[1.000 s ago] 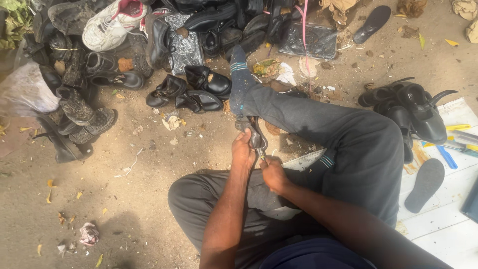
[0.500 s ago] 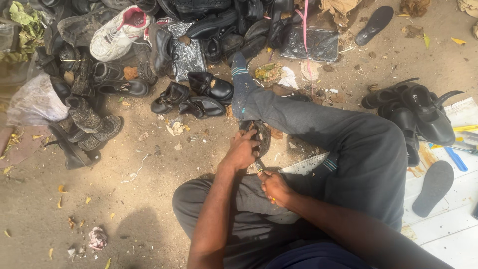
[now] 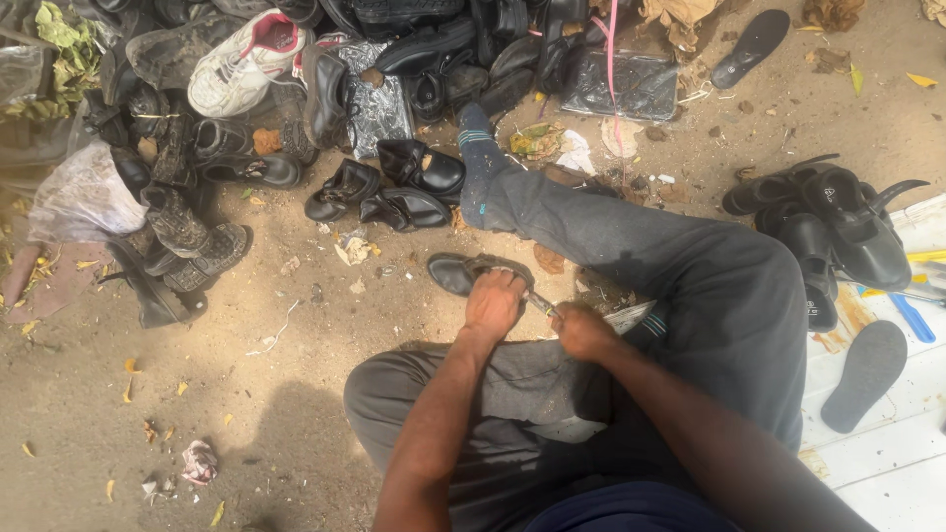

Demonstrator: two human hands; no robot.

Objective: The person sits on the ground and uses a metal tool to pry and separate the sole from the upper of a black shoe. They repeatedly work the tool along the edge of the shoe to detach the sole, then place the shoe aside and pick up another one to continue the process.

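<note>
The left hand (image 3: 493, 303) is clamped on a dark shoe (image 3: 473, 272) lying sideways over the knee, and the right hand (image 3: 581, 330), just beside it, is squeezed shut around a thin tool (image 3: 542, 303) pointing at the shoe

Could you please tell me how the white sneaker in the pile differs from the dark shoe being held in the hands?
The white sneaker is pale with pink lining; the dark shoe is black. The sneaker lies untouched in the pile; the dark shoe is gripped by the left hand beside the right hand. Both are worn footwear.
</note>
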